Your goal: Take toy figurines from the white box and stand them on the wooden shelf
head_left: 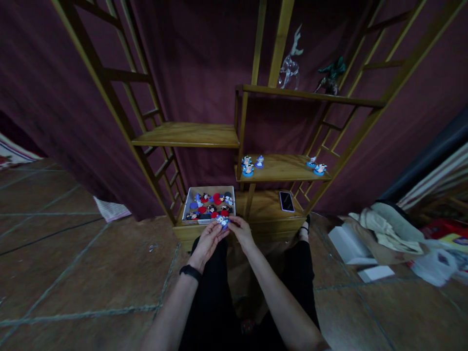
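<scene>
A small purple-and-white figurine (pixel 222 222) is held between both hands, just in front of the box. My left hand (pixel 210 240) is closed around it from the left, with a dark band on that wrist. From the right, the fingertips of my right hand (pixel 240 230) pinch the figurine's edge. Right behind the hands, a white open box (pixel 187 202) holds several figurines with red, purple and dark parts. On the middle shelf (pixel 281 168), several similar figurines stand in two groups, a purple one (pixel 259 161) among those at the left.
A phone (pixel 287 201) lies on the bottom shelf at the right. Above stand a clear deer ornament (pixel 290 66) and a dark green sculpture (pixel 332 77). The upper left shelf (pixel 188 134) juts out above the box. White cartons (pixel 351 246) and plastic bags (pixel 435 265) lie on the floor at right.
</scene>
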A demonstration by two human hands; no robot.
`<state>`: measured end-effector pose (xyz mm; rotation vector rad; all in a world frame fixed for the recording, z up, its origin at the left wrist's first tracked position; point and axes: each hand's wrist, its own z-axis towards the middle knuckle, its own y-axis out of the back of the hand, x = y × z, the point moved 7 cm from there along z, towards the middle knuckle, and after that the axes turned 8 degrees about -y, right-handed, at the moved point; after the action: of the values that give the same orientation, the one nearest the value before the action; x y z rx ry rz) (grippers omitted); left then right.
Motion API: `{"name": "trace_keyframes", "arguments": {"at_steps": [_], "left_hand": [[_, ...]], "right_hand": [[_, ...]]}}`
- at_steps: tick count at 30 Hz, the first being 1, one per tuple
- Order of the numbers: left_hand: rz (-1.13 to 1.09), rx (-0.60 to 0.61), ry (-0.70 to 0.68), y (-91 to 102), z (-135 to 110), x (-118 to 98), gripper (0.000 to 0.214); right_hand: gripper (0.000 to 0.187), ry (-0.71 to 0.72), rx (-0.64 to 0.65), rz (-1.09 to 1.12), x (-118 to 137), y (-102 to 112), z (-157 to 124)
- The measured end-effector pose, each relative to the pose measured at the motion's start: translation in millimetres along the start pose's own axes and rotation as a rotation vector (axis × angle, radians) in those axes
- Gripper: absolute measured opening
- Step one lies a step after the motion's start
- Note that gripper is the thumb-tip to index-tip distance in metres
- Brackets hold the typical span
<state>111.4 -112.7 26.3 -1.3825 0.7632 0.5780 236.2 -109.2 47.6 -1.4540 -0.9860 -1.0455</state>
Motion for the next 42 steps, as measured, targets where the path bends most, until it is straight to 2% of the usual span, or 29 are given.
{"name": "trace_keyframes", "arguments": {"at_steps": [7,12,18,25,29,36,42], "left_hand": [[0.056,-0.046,-0.047,0.4,1.3,0.9,0.025],[0.077,-0.027,-0.024,-3.3,-0.3,0.3,0.031],[0.08,-0.019,-0.04,-6.1,-0.7,-1.4,0.029],[0.099,-0.04,-0.031,-1.1,2.4,4.5,0.033],[0.122,-0.062,-0.011,0.8,2.7,5.8,0.036],[0.141,-0.059,-0.031,-4.4,1.9,1.4,0.034],[0.206,-0.038,-0.061,-11.8,-0.4,0.5,0.034]], "right_hand": [[0.037,0.115,-0.083,-0.241,-8.3,-1.5,-6.7],[0.037,0.174,-0.12,-0.381,-5.5,-0.5,-8.3],[0.037,0.175,-0.072,-0.374,-3.6,-0.9,-8.6],[0.035,0.131,-0.096,-0.338,-6.0,-0.3,-12.3],[0.033,0.068,-0.084,-0.268,-7.5,-1.2,-12.6],[0.038,-0.073,-0.023,0.068,-11.5,-5.1,-17.8],[0.033,-0.184,-0.034,0.297,-16.9,0.5,-21.9]]}}
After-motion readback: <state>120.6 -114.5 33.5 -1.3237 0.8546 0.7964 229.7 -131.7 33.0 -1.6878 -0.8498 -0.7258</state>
